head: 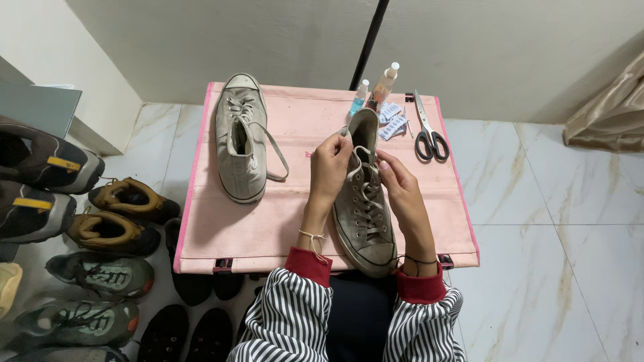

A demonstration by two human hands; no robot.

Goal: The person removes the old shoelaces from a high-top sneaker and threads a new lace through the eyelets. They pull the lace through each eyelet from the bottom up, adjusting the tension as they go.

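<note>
Two grey high-top shoes are supported by the pink desk (282, 228) on a marbled tile floor (537, 201): one shoe (241, 137) is laid apart, the other shoe (365, 208) is gripped by the left hand (329, 167) and right hand (397, 181), fingers closed on its laces (365, 175), near scissors (428, 131).

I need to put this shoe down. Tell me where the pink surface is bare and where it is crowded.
Bare: the strip of the pink surface between the lying grey shoe and the held shoe, and the near left corner below the lying shoe. Also the right edge below the scissors. Crowded: the far right corner, with two bottles, small packets and scissors.
</note>
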